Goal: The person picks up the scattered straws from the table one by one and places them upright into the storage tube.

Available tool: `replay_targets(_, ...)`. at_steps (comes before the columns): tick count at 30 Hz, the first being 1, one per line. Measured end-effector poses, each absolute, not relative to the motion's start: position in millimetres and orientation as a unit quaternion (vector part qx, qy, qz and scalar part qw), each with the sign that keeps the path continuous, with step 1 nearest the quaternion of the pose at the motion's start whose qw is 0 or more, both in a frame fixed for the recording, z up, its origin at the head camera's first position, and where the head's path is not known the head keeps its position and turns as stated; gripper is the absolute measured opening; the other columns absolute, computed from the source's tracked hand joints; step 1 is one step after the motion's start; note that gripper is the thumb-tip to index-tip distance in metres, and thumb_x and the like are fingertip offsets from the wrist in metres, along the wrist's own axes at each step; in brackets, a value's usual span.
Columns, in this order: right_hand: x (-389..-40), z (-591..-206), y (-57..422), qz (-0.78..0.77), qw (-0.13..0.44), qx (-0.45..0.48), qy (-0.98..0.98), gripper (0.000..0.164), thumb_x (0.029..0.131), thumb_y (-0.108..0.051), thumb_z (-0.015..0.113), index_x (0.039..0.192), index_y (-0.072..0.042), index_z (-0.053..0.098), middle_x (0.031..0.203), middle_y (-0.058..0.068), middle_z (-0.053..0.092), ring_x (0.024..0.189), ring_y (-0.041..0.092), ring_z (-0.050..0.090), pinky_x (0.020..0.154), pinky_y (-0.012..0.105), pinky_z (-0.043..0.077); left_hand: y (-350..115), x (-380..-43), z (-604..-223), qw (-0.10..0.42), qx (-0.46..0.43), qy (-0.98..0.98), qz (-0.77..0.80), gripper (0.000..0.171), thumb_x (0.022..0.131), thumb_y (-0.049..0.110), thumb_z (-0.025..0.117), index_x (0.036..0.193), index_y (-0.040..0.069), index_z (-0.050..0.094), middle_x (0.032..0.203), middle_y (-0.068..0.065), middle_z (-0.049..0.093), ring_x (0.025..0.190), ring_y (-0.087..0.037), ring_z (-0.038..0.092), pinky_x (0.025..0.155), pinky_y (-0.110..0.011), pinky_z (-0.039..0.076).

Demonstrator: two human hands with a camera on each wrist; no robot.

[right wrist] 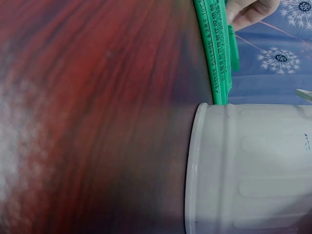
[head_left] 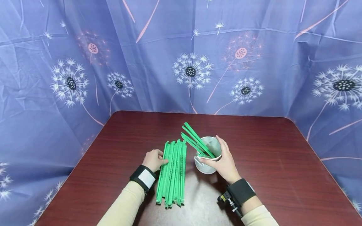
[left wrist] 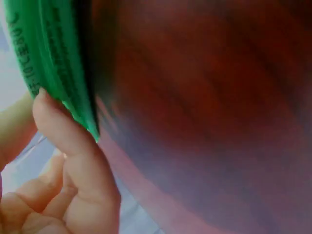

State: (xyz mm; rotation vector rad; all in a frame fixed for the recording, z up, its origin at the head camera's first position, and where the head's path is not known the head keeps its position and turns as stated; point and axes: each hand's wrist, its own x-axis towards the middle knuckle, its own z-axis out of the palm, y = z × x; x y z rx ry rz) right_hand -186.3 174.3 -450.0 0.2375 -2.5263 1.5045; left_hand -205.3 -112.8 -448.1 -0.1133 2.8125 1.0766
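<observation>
Several long, thin green-wrapped straws point(head_left: 173, 179) with dark printing lie side by side on the table. At the pile's left edge, my left hand point(head_left: 154, 160) pinches a green-wrapped straw; in the left wrist view its fingertip point(left wrist: 45, 105) presses on the green wrapper point(left wrist: 61, 63). My right hand point(head_left: 225, 163) grips a small white bucket point(head_left: 205, 169) by its rim, just right of the pile. A few green-wrapped straws point(head_left: 195, 138) lean out of the bucket toward the upper left. The bucket's ribbed side point(right wrist: 248, 161) fills the lower right of the right wrist view.
The dark red-brown wooden table point(head_left: 271, 150) has rounded far corners. A blue cloth with a dandelion print point(head_left: 158, 62) hangs behind it and along both sides. Each wrist wears a black strap point(head_left: 241, 191).
</observation>
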Motion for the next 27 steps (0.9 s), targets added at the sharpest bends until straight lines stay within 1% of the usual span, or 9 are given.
replay_targets(3,-186,-449,174,0.507,0.096,0.081,-0.853,0.108,0.070,-0.034,0.090,0.156,-0.022,0.027,0.157,0.007,0.033,0.130,0.032,0.045,0.104,0.056,0.039,-111,-205,-443,0.047,-0.035,0.921,0.384,0.032,0.090,0.018,0.073,0.113,-0.002,0.067,0.095,-0.013,0.070,0.069,-0.020,0.066,0.059,-0.030,0.056)
replay_targets(8,-186,-450,174,0.506,0.097,0.078,-0.853,0.108,0.069,-0.035,0.090,0.156,-0.022,0.027,0.157,0.007,0.033,0.131,0.032,0.044,0.105,0.057,0.039,-105,-202,-429,-0.011,-0.004,0.917,0.398,0.024,0.094,0.026,0.067,0.110,0.009,0.073,0.108,-0.011,0.073,0.096,-0.027,0.069,0.081,-0.041,0.056)
replay_targets(10,-186,-450,174,0.506,0.095,0.078,-0.854,0.108,0.070,-0.036,0.090,0.156,-0.023,0.027,0.157,0.007,0.032,0.131,0.032,0.044,0.105,0.057,0.039,-102,-201,-422,-0.036,0.010,0.909,0.416,0.023,0.094,0.028,0.068,0.109,0.011,0.074,0.108,-0.009,0.074,0.100,-0.027,0.068,0.084,-0.042,0.055)
replay_targets(12,-186,-451,175,0.506,0.093,0.078,-0.854,0.108,0.070,-0.036,0.090,0.156,-0.023,0.026,0.157,0.007,0.032,0.131,0.032,0.044,0.105,0.057,0.039,-99,-200,-414,-0.059,0.018,0.895,0.442,0.023,0.092,0.028,0.069,0.107,0.011,0.074,0.103,-0.008,0.075,0.094,-0.025,0.069,0.080,-0.038,0.055)
replay_targets(15,-186,-451,174,0.506,0.091,0.079,-0.854,0.108,0.070,-0.037,0.090,0.157,-0.023,0.026,0.157,0.007,0.032,0.131,0.032,0.044,0.105,0.057,0.040,-93,-197,-402,-0.083,0.022,0.865,0.494,0.022,0.091,0.027,0.072,0.105,0.011,0.074,0.098,-0.007,0.076,0.081,-0.025,0.070,0.070,-0.033,0.056)
replay_targets(17,-185,-451,174,0.507,0.089,0.078,-0.854,0.108,0.070,-0.036,0.090,0.157,-0.023,0.026,0.157,0.007,0.032,0.131,0.032,0.044,0.105,0.058,0.040,-90,-194,-393,-0.089,0.020,0.835,0.543,0.021,0.090,0.024,0.073,0.105,0.009,0.073,0.097,-0.008,0.075,0.078,-0.025,0.070,0.065,-0.031,0.056)
replay_targets(21,-185,-450,174,0.507,0.088,0.077,-0.854,0.108,0.070,-0.036,0.090,0.157,-0.024,0.026,0.158,0.007,0.031,0.132,0.032,0.044,0.105,0.058,0.039,-86,-191,-378,-0.083,0.016,0.757,0.647,0.019,0.089,0.014,0.074,0.103,0.003,0.070,0.088,-0.007,0.072,0.074,-0.021,0.069,0.065,-0.038,0.061)
replay_targets(24,-185,-450,174,0.508,0.088,0.077,-0.854,0.108,0.071,-0.036,0.090,0.157,-0.024,0.026,0.157,0.007,0.031,0.131,0.032,0.044,0.104,0.057,0.040,-84,-189,-372,-0.073,0.013,0.709,0.702,0.017,0.090,0.009,0.072,0.101,-0.001,0.066,0.082,0.000,0.069,0.071,-0.015,0.067,0.065,-0.037,0.061)
replay_targets(27,-185,-450,174,0.508,0.089,0.077,-0.853,0.108,0.071,-0.036,0.090,0.157,-0.024,0.026,0.157,0.007,0.032,0.131,0.032,0.044,0.103,0.057,0.040,-84,-188,-368,-0.070,0.016,0.677,0.732,0.016,0.090,0.007,0.071,0.102,-0.001,0.063,0.082,0.001,0.070,0.072,-0.014,0.067,0.065,-0.032,0.061)
